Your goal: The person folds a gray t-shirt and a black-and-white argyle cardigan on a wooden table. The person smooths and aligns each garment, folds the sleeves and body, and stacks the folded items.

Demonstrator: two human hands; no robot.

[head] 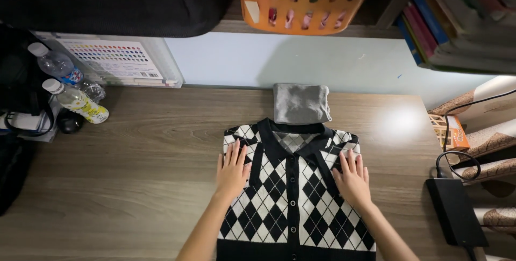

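Wooden bench (pixel 134 186) under a shelf carries a black-and-white diamond-patterned cardigan (pixel 293 196), laid flat with its buttoned front up. Its long axis runs from near to far, collar at the far end. Left hand (pixel 232 172) lies flat, fingers spread, on the left chest panel; right hand (pixel 352 177) lies flat on the right panel; neither grips anything. Both sit equally near the button line between them. Just beyond the collar, touching it, lies a folded grey cloth (pixel 300 103). Farther off, an orange basket (pixel 306 3) holds clothes; two bottles (pixel 70 86) lie far left.
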